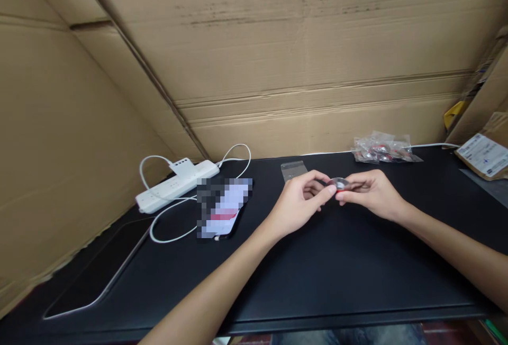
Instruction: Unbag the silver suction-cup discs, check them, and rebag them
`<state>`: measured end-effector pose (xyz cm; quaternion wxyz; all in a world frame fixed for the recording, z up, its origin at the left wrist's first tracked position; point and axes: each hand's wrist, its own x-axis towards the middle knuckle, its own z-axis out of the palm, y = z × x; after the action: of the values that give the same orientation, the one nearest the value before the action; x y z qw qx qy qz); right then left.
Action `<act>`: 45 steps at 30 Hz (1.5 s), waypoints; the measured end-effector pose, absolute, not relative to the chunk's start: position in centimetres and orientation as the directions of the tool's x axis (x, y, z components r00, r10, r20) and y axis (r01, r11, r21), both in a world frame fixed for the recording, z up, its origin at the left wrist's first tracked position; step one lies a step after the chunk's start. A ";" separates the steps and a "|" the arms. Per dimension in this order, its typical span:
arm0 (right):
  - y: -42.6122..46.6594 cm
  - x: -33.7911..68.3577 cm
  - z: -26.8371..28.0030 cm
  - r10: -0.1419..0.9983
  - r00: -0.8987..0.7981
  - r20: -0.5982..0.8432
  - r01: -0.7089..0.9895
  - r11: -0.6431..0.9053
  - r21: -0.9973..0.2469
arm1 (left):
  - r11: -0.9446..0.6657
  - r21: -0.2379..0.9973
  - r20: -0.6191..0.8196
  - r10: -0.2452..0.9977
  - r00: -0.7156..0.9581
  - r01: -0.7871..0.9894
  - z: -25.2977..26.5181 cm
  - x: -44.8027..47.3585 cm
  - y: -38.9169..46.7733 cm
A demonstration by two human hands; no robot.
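Head cam: L hand [298,197] & R hand [375,191] inward-facing, fingers [327,193] of both in pinch on sm. red-edged item [340,187].

The black table [337,265] carries, left to right, a dark panel [99,265], a white power strip [170,190], a phone [224,215], a clear bag [292,170], piled packets [383,150] and a labelled parcel [482,155].

one round piece [341,186] — one power strip [167,188]
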<state>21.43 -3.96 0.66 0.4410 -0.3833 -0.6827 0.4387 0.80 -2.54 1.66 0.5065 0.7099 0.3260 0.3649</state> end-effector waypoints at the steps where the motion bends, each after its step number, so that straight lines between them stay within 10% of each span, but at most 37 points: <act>1: -3.9 21.4 0.7 0.923 -0.292 0.250 0.097 0.288 -0.953 | -0.314 0.946 0.233 0.837 0.495 0.085 1.6 0.8 -2.6; 13: -3.6 21.5 0.7 0.924 -0.354 0.145 0.094 0.190 -0.977 | -0.258 0.966 0.237 0.881 0.409 -0.004 1.4 1.2 -2.5; 21: -3.5 21.4 0.3 0.880 -0.277 0.387 0.192 0.445 -0.875 | -0.336 0.934 0.241 0.846 0.475 0.125 1.0 0.8 -2.5; 45: -3.7 20.8 0.1 0.938 -0.286 0.196 -0.067 0.185 -0.980 | -0.166 0.979 0.197 0.913 0.356 -0.114 0.3 1.7 -2.5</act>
<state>20.80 -3.66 0.10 0.4765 -0.3601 -0.6045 0.5271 1.69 -2.49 0.34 0.5556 0.6079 0.3288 0.4623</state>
